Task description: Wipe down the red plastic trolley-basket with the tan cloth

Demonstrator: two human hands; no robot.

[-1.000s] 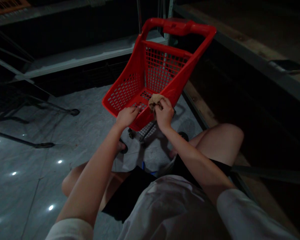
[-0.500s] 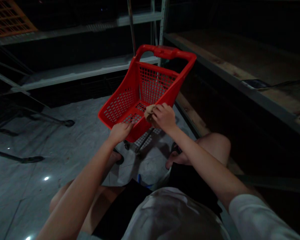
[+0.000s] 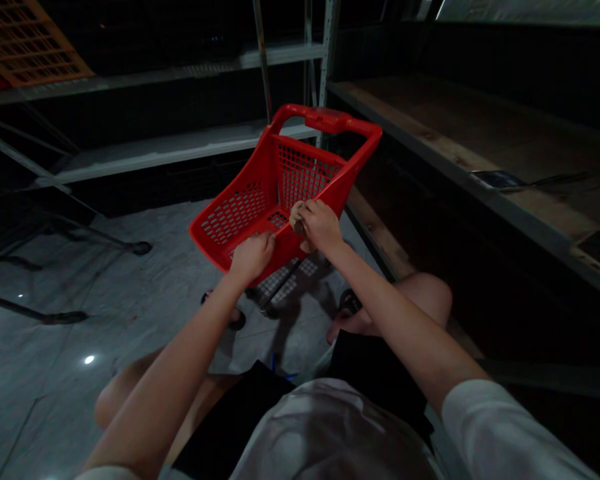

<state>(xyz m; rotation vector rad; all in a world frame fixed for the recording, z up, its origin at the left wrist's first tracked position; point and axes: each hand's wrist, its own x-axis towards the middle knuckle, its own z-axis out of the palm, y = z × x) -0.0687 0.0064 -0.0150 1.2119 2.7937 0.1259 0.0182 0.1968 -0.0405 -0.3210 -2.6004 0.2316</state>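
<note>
A small red plastic shopping cart with perforated walls and a red handle stands on the floor in front of my knees. My left hand grips its near rim. My right hand is closed around a crumpled tan cloth and presses it against the right part of the near rim. The cart's wheels and metal frame show dimly under the basket.
Metal shelving runs along the back and a wooden-topped shelf along the right. An orange crate sits on the upper left shelf. Dark metal legs rest on the glossy grey floor at left. My knees and sandalled feet are below the cart.
My view has tilted upward, so the cart sits lower and smaller in frame. My left hand has curled over the cart's near rim. My right hand still rubs the cloth on the rim.
</note>
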